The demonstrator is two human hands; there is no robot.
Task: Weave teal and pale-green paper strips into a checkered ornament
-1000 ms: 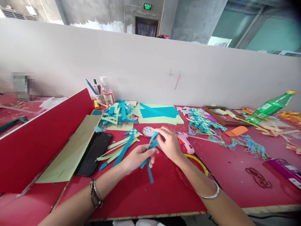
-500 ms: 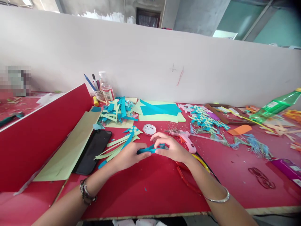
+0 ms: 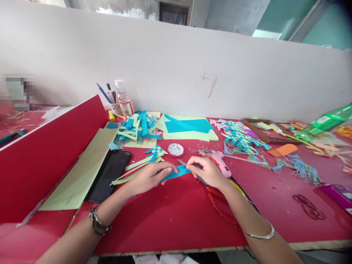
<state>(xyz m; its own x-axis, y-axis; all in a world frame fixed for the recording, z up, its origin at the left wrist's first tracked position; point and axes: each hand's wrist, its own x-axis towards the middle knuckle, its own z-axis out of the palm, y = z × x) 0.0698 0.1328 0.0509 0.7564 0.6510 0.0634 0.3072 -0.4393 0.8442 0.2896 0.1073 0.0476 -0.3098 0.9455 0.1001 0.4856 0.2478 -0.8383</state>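
Observation:
Between my hands, just above the red table, a blue paper strip [image 3: 176, 173] is stretched out. My left hand [image 3: 154, 176] pinches its left end between thumb and fingers. At the other end, my right hand [image 3: 205, 169] grips it with the fingertips. Scissors with red handles [image 3: 216, 205] lie partly under my right hand and wrist, their blade tip showing behind the strip. Beyond that hand rests a pink glue gun [image 3: 221, 165]. A woven blue and pale green piece with loose strips [image 3: 140, 168] lies beside my left hand.
A black phone [image 3: 108, 178] lies left, by a red divider [image 3: 52, 154]. Behind are a pile of paper strips [image 3: 136, 128], paper sheets [image 3: 189, 126], a small round lid [image 3: 175, 149] and woven pieces [image 3: 242, 134]. A green bottle [image 3: 324, 123] leans at the right.
The blue strip was folded or curved between my fingers and now lies flatter and longer. My right hand has moved slightly right, uncovering the scissors' blade tip.

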